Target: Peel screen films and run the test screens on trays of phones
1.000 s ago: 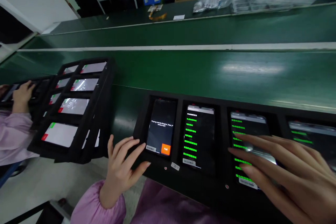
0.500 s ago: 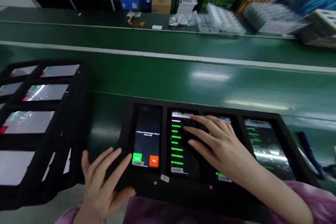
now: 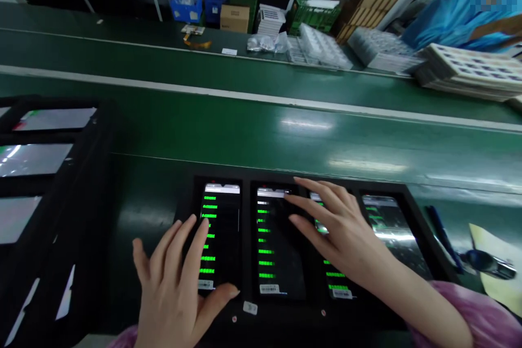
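Observation:
Four slots would exceed plain counting, so several smartphones lie face up in a black foam tray (image 3: 247, 250) before me. My left hand (image 3: 179, 272) is open, its fingers spread over the left edge of the leftmost smartphone (image 3: 226, 250), whose screen lists green lines on black. Beside it a second smartphone (image 3: 281, 261) shows a similar list with one white line on top. My right hand (image 3: 338, 223) is open, hovering between the second and the third smartphone (image 3: 336, 274), which it partly covers. Whether its fingertips touch glass I cannot tell. Farther right lies another smartphone (image 3: 397, 234).
At the left, a stacked black tray (image 3: 85, 147) holds lit phones. A blue pen (image 3: 442, 234), a dark metallic object (image 3: 487, 263) and yellow paper (image 3: 501, 291) lie at the right. Across the green bench (image 3: 183, 125) are plastic trays (image 3: 322, 46), crates and a person in blue (image 3: 444, 16).
The leftmost smartphone's screen went from a melody page with green and red buttons to a list of green lines. My left hand moved right, over that phone. The view shifted.

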`<act>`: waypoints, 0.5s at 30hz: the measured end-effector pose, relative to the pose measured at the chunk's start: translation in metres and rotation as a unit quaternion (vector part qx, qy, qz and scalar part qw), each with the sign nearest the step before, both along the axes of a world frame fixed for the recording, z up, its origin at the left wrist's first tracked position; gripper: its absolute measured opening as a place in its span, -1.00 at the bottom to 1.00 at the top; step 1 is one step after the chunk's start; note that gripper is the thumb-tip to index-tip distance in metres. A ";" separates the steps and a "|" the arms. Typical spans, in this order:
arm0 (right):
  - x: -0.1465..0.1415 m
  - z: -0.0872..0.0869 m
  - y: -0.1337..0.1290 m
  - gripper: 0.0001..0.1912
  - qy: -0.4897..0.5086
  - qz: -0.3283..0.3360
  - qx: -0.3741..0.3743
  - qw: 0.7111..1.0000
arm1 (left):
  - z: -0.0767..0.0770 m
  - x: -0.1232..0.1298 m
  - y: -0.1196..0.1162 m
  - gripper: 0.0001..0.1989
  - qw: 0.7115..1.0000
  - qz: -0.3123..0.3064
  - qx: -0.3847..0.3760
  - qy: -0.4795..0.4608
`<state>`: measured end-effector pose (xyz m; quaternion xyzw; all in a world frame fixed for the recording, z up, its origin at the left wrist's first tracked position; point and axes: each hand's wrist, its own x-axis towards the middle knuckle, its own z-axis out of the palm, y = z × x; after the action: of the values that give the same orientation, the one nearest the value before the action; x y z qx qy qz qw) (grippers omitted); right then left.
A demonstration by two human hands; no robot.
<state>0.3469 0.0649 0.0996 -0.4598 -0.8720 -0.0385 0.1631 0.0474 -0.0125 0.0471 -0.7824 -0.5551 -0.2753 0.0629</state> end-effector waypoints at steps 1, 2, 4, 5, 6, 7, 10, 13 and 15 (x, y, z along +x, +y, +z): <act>-0.003 -0.003 0.003 -0.70 -0.009 0.006 -0.015 1.000 | -0.002 -0.001 0.000 -0.22 1.000 0.002 0.000 0.000; -0.008 -0.007 0.007 -0.70 -0.015 0.011 -0.027 0.999 | -0.003 -0.003 -0.001 -0.21 1.000 -0.002 0.000 -0.003; -0.017 -0.013 0.014 -0.68 -0.018 0.016 -0.045 0.999 | -0.006 -0.008 -0.001 -0.19 1.000 -0.007 -0.005 0.000; -0.021 -0.015 0.017 -0.67 -0.016 0.018 -0.053 0.998 | -0.006 -0.010 -0.002 -0.18 1.000 -0.008 -0.009 0.004; -0.025 -0.017 0.020 -0.66 -0.014 0.020 -0.058 0.998 | -0.007 -0.011 -0.002 -0.16 1.000 -0.010 -0.010 0.007; -0.028 -0.017 0.023 -0.65 -0.013 0.021 -0.062 0.998 | -0.007 -0.011 -0.002 -0.16 1.000 -0.011 -0.011 0.005; -0.030 -0.016 0.027 -0.64 -0.014 0.021 -0.071 0.997 | -0.007 -0.009 -0.004 -0.18 1.000 0.007 -0.023 -0.020; -0.022 -0.014 0.026 -0.65 -0.013 0.004 -0.074 0.997 | -0.006 -0.004 -0.006 -0.19 0.998 0.034 -0.031 -0.051; -0.012 -0.012 0.022 -0.66 -0.014 -0.014 -0.072 0.997 | -0.006 -0.003 -0.007 -0.18 0.997 0.038 -0.019 -0.059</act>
<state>0.3345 0.0872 0.0872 -0.4821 -0.8681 0.0155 0.1169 0.0448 -0.0199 0.0412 -0.7442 -0.5922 -0.3080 0.0255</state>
